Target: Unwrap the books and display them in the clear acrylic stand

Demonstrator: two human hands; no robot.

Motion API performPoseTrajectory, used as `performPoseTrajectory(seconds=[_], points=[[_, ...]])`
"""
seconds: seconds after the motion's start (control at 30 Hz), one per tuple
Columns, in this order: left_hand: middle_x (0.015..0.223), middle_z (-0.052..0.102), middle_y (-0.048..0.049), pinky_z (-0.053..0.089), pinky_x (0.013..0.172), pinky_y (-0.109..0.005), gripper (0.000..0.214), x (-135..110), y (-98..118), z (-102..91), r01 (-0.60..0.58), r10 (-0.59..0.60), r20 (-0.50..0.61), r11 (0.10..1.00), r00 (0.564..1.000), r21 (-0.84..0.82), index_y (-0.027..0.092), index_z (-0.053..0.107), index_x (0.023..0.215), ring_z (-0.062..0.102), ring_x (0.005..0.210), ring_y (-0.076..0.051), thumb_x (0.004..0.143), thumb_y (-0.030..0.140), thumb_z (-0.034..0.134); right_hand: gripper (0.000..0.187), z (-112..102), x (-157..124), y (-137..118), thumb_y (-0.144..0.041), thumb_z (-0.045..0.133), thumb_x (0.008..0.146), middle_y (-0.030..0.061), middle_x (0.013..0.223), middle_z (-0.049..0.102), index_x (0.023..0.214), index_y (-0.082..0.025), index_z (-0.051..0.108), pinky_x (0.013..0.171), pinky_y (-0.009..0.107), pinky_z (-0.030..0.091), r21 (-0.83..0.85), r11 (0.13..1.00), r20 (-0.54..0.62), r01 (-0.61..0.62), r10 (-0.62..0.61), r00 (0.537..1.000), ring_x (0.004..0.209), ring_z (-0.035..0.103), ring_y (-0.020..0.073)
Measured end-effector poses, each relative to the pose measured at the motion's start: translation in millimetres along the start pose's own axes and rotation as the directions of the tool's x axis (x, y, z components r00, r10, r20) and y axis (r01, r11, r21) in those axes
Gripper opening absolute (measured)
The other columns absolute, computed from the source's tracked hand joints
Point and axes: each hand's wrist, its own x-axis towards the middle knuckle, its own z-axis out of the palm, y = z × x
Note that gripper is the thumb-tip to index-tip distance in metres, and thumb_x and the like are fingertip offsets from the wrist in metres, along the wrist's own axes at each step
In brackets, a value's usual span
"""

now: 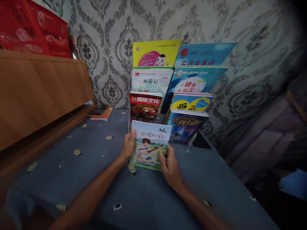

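Between my two hands is a paperback book [148,145] with a guitar-playing figure on its light cover, tilted back with the cover toward me. My left hand [128,144] grips its left edge, thumb on the front. On its lower right edge, my right hand [170,164] is closed, fingers partly behind it. Right behind the held book stands a red book [146,104] in the left column of a tiered stand, with a white book [152,80] and a yellow book [155,52] above. A dark blue book [185,126] fronts the right column. The stand itself is mostly hidden.
Grey-blue patterned cloth [96,166] covers the surface. An orange book [102,115] lies at the back left, something blurred on it. A wooden cabinet [43,86] carrying a red basket [52,35] borders the left. Patterned wallpaper [105,48] rises behind; dark fabric hangs right.
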Motion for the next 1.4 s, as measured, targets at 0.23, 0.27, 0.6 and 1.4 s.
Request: performPoseTrajectory(seconds=[0.23, 0.27, 0.6, 1.4], points=[[0.058, 0.059, -0.0006, 0.048, 0.063, -0.026, 0.053, -1, -5, -0.5, 0.016, -0.017, -0.009, 1.000, 1.000, -0.016, 0.019, 0.059, 0.062, 0.054, 0.063, -0.017, 0.083, 0.068, 0.065, 0.040, -4, -4, 4, -0.043, 0.045, 0.102, 0.0137, 0.117, 0.071, 0.135, -0.020, 0.044, 0.085, 0.039, 0.060, 0.024, 1.000, 0.003, 0.008, -0.008, 1.000, 0.104, 0.070, 0.0256], [0.058, 0.059, -0.0008, 0.048, 0.064, -0.026, 0.053, -2, -7, -0.9, 0.021, -0.021, -0.011, 1.000, 1.000, -0.007, 0.020, 0.059, 0.062, 0.054, 0.064, -0.017, 0.082, 0.069, 0.064, 0.040, -5, -5, 6, -0.043, 0.046, 0.102, 0.0136, 0.116, 0.071, 0.134, -0.020, 0.044, 0.083, 0.039, 0.061, 0.023, 1.000, 0.005, 0.013, -0.013, 1.000, 0.103, 0.071, 0.0256], [0.072, 0.066, -0.0034, 0.051, 0.072, -0.028, 0.057, -8, -5, -0.5, 0.007, -0.005, -0.027, 0.998, 1.000, 0.069, 0.021, 0.063, 0.072, 0.059, 0.075, -0.020, 0.080, 0.077, 0.059, 0.034, -5, -12, 20, -0.034, 0.045, 0.102, 0.0128, 0.111, 0.073, 0.134, -0.022, 0.046, 0.078, 0.039, 0.063, -0.031, 0.994, -0.011, 0.102, -0.102, 0.995, 0.098, 0.074, 0.0271], [0.075, 0.060, -0.0018, 0.050, 0.062, -0.030, 0.064, -56, 43, -34.3, 0.036, 0.032, -0.136, 0.884, 0.990, 0.466, 0.019, 0.061, 0.079, 0.055, 0.067, -0.018, 0.077, 0.083, 0.055, 0.043, -20, 4, -48, -0.022, 0.036, 0.106, 0.0095, 0.109, 0.073, 0.148, -0.022, 0.042, 0.077, 0.034, 0.061, -0.088, 0.882, 0.166, 0.463, -0.445, 0.880, 0.094, 0.072, 0.0224]])
